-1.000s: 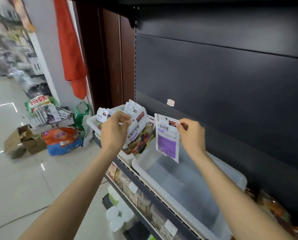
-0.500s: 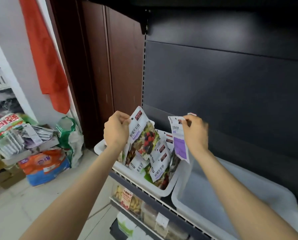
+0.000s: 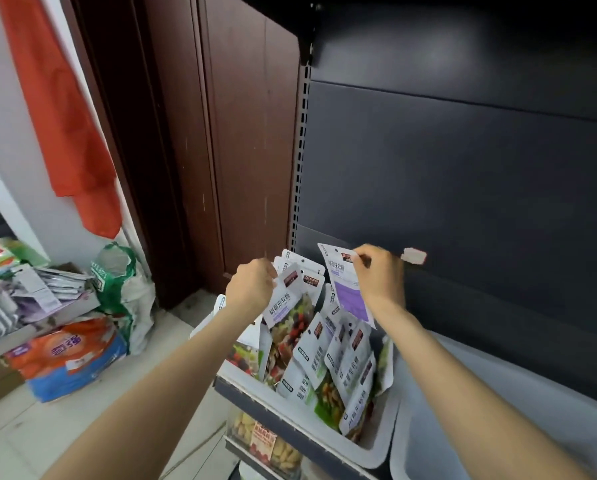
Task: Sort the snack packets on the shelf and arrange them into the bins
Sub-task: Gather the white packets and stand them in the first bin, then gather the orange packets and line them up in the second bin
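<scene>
While the left hand (image 3: 250,289) holds a fanned bunch of snack packets (image 3: 291,299) by their top edges, its grip curled round them, the right hand (image 3: 380,282) pinches the top corner of a single white packet with a purple panel (image 3: 347,289), its grip clamped on that packet, which hangs tilted above the left bin (image 3: 369,448). That bin sits on the shelf (image 3: 241,393) and is crowded with more packets (image 3: 338,368) (white pouches printed with berries and nuts, most leaning upright against one another). Just beside it to the right stands a second, pale bin (image 3: 414,445), of which only the near wall and part of the inside show. The dark back panel (image 3: 463,188) of the shelving rises behind both hands, with a small pale tag (image 3: 414,256) stuck on it just right of the right hand. On the floor to the left lie an orange and blue bag (image 3: 72,355), a green and white sack (image 3: 123,289) and a box of papers (image 3: 37,296); a red cloth (image 3: 61,109) hangs on the wall above them.
</scene>
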Action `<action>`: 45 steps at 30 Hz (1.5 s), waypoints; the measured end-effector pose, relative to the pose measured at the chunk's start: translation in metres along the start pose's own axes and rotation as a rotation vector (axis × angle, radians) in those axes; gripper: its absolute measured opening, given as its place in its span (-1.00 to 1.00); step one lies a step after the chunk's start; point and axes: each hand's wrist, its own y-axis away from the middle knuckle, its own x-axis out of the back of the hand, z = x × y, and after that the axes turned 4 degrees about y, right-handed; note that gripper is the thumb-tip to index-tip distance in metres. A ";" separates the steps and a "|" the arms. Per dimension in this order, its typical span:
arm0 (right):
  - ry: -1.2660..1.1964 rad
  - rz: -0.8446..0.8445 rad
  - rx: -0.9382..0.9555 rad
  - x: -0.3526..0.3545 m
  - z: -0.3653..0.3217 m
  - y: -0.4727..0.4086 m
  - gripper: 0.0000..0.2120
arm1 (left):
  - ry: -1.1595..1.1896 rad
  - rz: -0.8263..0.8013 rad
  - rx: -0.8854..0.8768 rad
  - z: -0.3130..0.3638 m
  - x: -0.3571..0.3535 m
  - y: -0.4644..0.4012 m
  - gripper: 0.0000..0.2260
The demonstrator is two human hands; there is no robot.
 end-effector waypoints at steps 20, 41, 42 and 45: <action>0.117 -0.229 -0.227 -0.075 -0.037 0.015 -0.87 | 0.152 -0.330 -0.315 -0.047 0.011 -0.047 -0.74; 0.304 0.010 -0.490 0.063 0.030 0.143 -0.79 | 0.047 -0.421 -0.897 0.057 -0.035 0.074 -0.77; 0.322 0.027 -0.514 0.075 0.042 0.154 -0.79 | 0.041 -0.445 -0.911 0.067 -0.047 0.085 -0.77; 0.365 0.054 -0.570 0.115 0.081 0.188 -0.77 | -0.002 -0.494 -0.951 0.100 -0.086 0.125 -0.76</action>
